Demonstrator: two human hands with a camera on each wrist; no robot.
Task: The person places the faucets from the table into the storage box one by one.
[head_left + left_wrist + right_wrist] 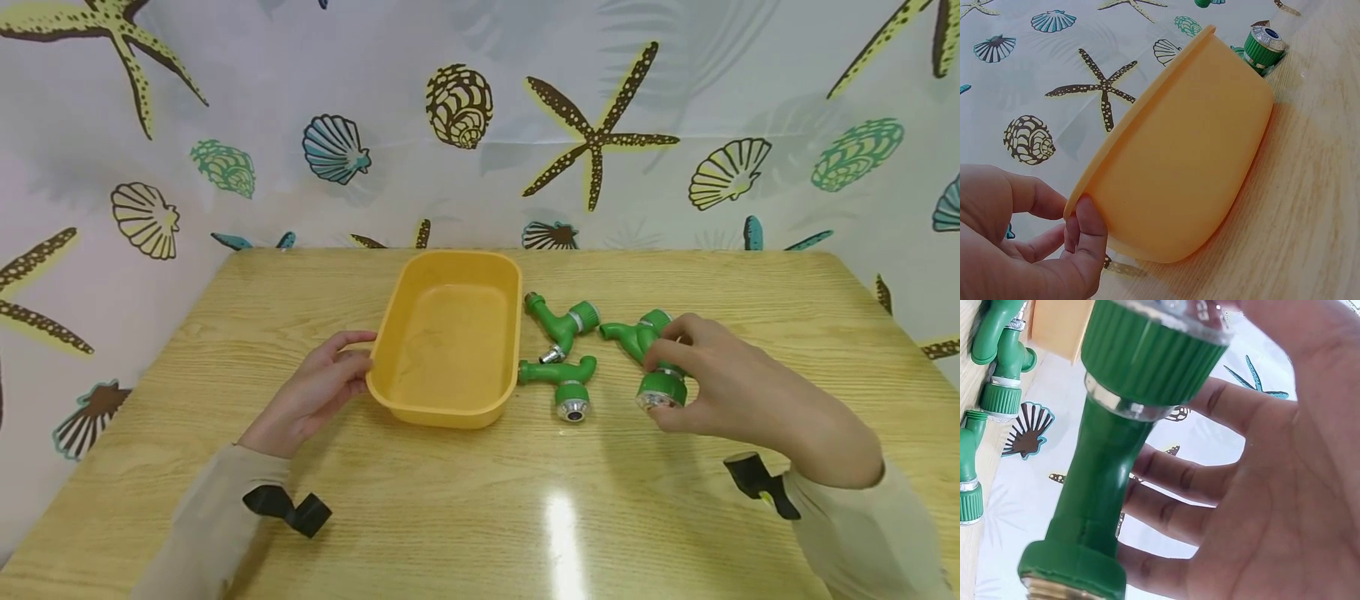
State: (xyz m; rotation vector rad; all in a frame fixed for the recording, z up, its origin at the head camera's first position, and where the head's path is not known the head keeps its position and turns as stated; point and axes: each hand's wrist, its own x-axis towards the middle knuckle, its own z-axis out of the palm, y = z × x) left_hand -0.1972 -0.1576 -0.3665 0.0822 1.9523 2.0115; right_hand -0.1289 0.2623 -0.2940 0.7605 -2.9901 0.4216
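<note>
Head view sets out for us a shell-patterned cloth (420, 187) behind a wooden table (450, 492), and on that table a yellow basin (453, 350), its inside bare. The left hand (318, 392) has its thumb and fingers pinched narrowly on the basin's left rim. Because that hold is on one side only, we judge that a tug or push there could swivel the basin, or tip it, and drive its right wall into the nearest tap.

The right hand (720, 392) has its fingers and thumb curled round a green tap (663, 385), to the right of the basin and well apart from it. The tap seems raised, though we cannot tell whether any part of it touches the table.

Three more taps lie close by: the far tap (562, 327) and the near tap (551, 372) just beside the basin's right wall, and the right-hand tap (637, 336) partly behind the right hand's fingers. If the right hand turned without room, we think the held piece could knock that right-hand neighbour and send it sliding.

Smallest are the ends of the held tap. The thumb bears on its chrome end (654, 400), which looks smooth, so a slip there seems possible; the brass thread (1063, 589) sticks out at the far end and could swing down and scrape the wood.
</note>
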